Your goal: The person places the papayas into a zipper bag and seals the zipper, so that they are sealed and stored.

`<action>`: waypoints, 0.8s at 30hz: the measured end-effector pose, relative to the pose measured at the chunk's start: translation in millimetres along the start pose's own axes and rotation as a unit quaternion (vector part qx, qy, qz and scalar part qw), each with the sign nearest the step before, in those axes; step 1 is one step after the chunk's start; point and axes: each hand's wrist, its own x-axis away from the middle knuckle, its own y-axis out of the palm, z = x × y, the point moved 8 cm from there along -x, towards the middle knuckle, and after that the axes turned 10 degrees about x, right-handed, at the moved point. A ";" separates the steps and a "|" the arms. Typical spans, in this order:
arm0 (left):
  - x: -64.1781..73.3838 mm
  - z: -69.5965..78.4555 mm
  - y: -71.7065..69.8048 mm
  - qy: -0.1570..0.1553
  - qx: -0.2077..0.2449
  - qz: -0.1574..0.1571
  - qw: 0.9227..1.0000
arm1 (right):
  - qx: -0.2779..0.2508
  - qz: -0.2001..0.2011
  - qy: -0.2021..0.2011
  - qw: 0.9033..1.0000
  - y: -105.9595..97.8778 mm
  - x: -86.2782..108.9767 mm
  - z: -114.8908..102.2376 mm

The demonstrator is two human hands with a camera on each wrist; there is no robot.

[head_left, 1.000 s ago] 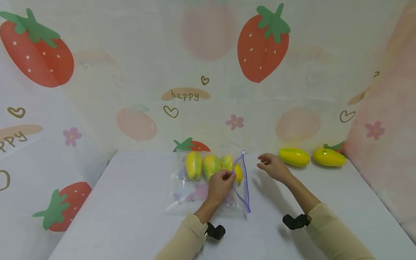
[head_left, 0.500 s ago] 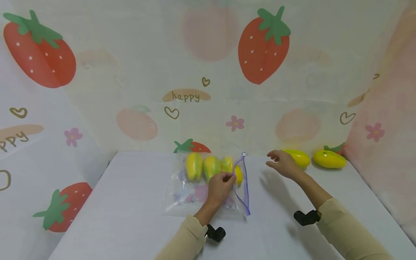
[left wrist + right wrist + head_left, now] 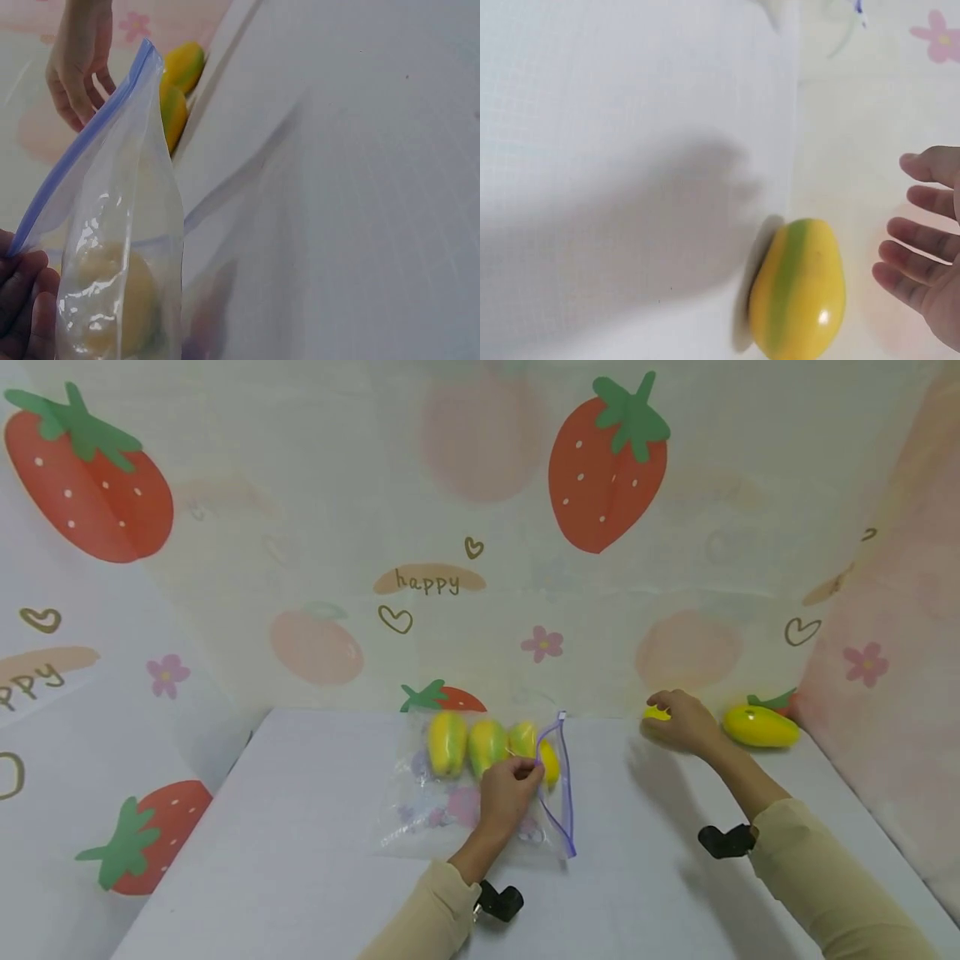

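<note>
My left hand (image 3: 508, 797) pinches the purple-edged mouth of a clear zip bag (image 3: 405, 837), holding that edge raised. Several yellow-green papayas (image 3: 447, 745) lie inside the bag; in the left wrist view one papaya (image 3: 124, 300) shows blurred through the plastic. Over at the right, my right hand (image 3: 688, 724) reaches above a yellow papaya (image 3: 657, 714) and hides most of it. The right wrist view shows this papaya (image 3: 799, 292) with a green stripe, and the hand's fingers (image 3: 922, 238) spread and apart from it.
Another papaya (image 3: 761, 727) lies at the back right corner of the white table (image 3: 300, 860), close to the printed back wall (image 3: 322, 527). Side walls stand at left and right. Each wrist carries a black camera (image 3: 726, 842).
My right hand has moved to the right, from beside the bag to above the nearer loose papaya. The left hand stays at the bag's mouth.
</note>
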 end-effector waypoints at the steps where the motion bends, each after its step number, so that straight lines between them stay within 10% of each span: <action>1: 0.1 0.4 0.0 0.000 0.000 -0.001 1.000 | 0.001 -0.001 0.004 1.000 0.0 -0.7 3.3; 24: -3.4 13.3 -6.6 0.003 0.014 0.002 1.000 | 0.015 -0.065 0.080 0.995 8.9 -8.2 45.4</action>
